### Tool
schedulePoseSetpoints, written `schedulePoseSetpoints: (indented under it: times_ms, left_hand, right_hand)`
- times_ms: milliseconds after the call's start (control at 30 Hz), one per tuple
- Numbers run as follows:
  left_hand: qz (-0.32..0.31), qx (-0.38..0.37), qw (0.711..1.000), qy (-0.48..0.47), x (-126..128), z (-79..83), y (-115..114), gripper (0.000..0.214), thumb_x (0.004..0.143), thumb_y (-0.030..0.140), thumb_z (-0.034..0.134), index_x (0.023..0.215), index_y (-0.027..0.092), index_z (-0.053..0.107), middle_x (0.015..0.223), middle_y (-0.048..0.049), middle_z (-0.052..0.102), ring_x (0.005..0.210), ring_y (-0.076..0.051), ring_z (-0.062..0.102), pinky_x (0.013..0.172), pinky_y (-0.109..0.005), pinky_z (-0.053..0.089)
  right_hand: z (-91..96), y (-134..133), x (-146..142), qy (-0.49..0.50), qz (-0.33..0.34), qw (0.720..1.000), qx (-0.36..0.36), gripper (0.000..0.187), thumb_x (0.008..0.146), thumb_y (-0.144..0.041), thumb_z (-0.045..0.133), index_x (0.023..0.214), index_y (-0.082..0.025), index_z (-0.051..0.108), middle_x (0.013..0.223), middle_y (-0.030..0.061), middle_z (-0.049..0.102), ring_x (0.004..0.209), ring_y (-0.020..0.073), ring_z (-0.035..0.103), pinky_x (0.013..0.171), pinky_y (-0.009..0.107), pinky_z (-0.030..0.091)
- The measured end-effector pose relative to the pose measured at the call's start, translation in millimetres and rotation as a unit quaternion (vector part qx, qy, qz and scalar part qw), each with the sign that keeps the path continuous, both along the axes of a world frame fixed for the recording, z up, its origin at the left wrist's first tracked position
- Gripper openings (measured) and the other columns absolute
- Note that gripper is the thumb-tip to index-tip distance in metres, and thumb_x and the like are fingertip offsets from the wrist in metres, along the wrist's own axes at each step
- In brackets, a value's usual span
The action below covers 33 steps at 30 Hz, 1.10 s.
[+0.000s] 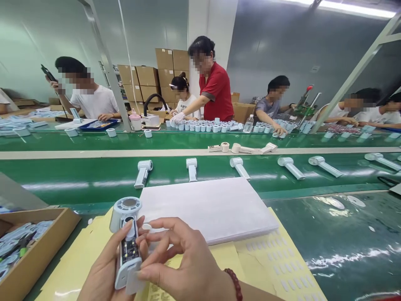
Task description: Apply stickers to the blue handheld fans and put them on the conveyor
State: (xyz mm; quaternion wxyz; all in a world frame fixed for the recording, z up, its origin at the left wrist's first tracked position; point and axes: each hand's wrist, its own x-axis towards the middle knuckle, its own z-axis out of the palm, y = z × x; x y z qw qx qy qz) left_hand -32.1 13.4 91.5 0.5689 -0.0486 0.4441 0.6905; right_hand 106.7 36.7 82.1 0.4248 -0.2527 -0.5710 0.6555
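Observation:
My left hand (108, 263) is wrapped round a light-blue handheld fan (128, 209), its round head pointing away from me. The handle's front is uncovered, baring a dark circuit board (130, 249) with small lit spots. My right hand (184, 255) meets the fan from the right. Its thumb and a finger pinch a small translucent piece (135, 282) at the handle's lower end. By the right index fingertip is a small white oval piece (146, 227); whether it sticks to the finger I cannot tell. Beneath both hands lie yellow backing sheets (250, 267) with rows of oval stickers.
A stack of white paper (203, 205) lies ahead of my hands. To the left stands a cardboard box (40, 267) of blue parts. Beyond, a green conveyor belt (103, 171) carries several fans (239, 167). Co-workers sit and stand across the line, one in a red shirt (217, 90).

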Motion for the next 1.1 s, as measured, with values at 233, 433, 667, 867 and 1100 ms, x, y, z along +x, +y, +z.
schedulePoseSetpoints:
  times_ms: [233, 433, 667, 867, 1100]
  left_hand:
    - [0.036, -0.004, 0.998, -0.056, 19.8, 14.4, 0.1, 0.015, 0.094, 0.008, 0.052, 0.089, 0.012, 0.065, 0.079, -0.0047, 0.06, 0.056, -0.011, 0.064, 0.049, -0.02, 0.058]
    - [0.044, -0.009, 0.998, -0.046, 26.0, 18.6, -0.6, 0.015, 0.093, 0.007, 0.052, 0.087, 0.012, 0.065, 0.077, -0.0041, 0.06, 0.054, -0.011, 0.062, 0.047, -0.018, 0.055]
    - [0.04, 0.001, 0.998, -0.046, 24.1, 14.7, -1.2, 0.011, 0.09, 0.008, 0.058, 0.085, 0.014, 0.065, 0.073, -0.0037, 0.058, 0.054, -0.012, 0.062, 0.048, -0.02, 0.056]
    - [0.034, -0.003, 0.999, -0.038, 23.5, 12.4, -2.0, 0.012, 0.09, 0.009, 0.057, 0.084, 0.014, 0.065, 0.071, -0.0037, 0.058, 0.052, -0.013, 0.061, 0.048, -0.022, 0.057]
    - [0.036, 0.009, 0.999, -0.033, 24.3, 11.1, -2.4, 0.015, 0.093, 0.008, 0.053, 0.089, 0.015, 0.066, 0.071, -0.001, 0.06, 0.054, -0.011, 0.062, 0.052, -0.019, 0.058]
  right_hand:
    - [1.7, -10.3, -3.3, 0.007, -0.055, 0.998, 0.029, 0.057, 0.068, -0.031, 0.092, 0.118, -0.018, 0.068, 0.075, 0.0037, 0.078, 0.1, 0.0271, 0.074, 0.088, 0.035, 0.062]
    - [4.4, -11.9, -4.0, 0.008, -0.063, 0.998, 0.013, 0.055, 0.067, -0.025, 0.088, 0.117, -0.019, 0.069, 0.076, 0.0016, 0.077, 0.1, 0.025, 0.074, 0.094, 0.034, 0.059]
    - [6.7, -12.4, -4.3, -0.004, -0.067, 0.998, 0.006, 0.05, 0.066, -0.019, 0.081, 0.115, -0.02, 0.069, 0.073, -0.0005, 0.075, 0.098, 0.0245, 0.074, 0.097, 0.035, 0.058]
    - [8.2, -13.6, -4.1, -0.011, -0.061, 0.998, 0.001, 0.055, 0.066, -0.029, 0.09, 0.115, -0.018, 0.069, 0.074, 0.0006, 0.074, 0.098, 0.0253, 0.074, 0.097, 0.035, 0.058]
    - [5.9, -16.1, -6.2, -0.016, -0.088, 0.996, 0.029, 0.049, 0.067, -0.021, 0.081, 0.115, -0.022, 0.07, 0.076, -0.0012, 0.075, 0.094, 0.0244, 0.075, 0.1, 0.034, 0.056]
